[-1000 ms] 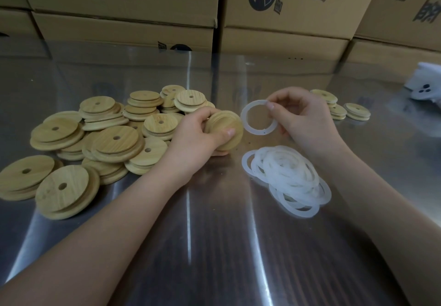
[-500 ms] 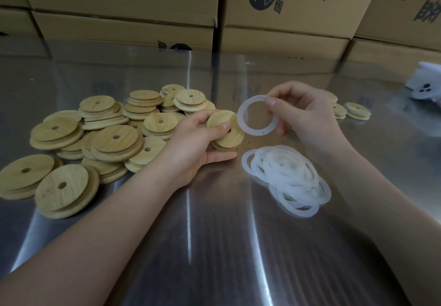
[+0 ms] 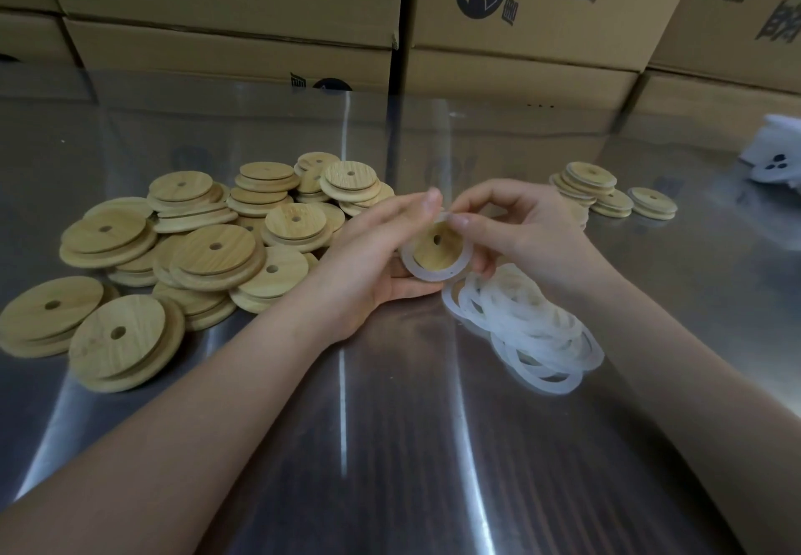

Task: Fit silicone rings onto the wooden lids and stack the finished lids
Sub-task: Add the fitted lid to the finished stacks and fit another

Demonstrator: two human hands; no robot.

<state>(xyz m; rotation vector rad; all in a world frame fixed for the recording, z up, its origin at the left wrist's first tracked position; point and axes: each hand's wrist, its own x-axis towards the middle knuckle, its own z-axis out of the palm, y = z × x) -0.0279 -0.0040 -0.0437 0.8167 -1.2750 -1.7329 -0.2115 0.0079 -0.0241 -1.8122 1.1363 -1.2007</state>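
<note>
My left hand (image 3: 372, 255) cups a round wooden lid (image 3: 433, 249) with a small centre hole, tilted toward me. A white silicone ring (image 3: 427, 272) lies around the lid's inner step. My right hand (image 3: 520, 234) pinches the ring's top edge against the lid. A heap of loose white rings (image 3: 529, 329) lies on the table just below my right hand. A large pile of bare wooden lids (image 3: 208, 251) spreads over the left side. Short stacks of lids (image 3: 589, 186) stand behind my right hand.
The work surface is a shiny metal table (image 3: 390, 446). Cardboard boxes (image 3: 520, 13) form a wall along its far edge. A white object with dark dots (image 3: 776, 160) sits at the far right.
My two hands have come together. The ring, held apart from the lid a second ago, now sits over the lid, which has turned its stepped face toward me.
</note>
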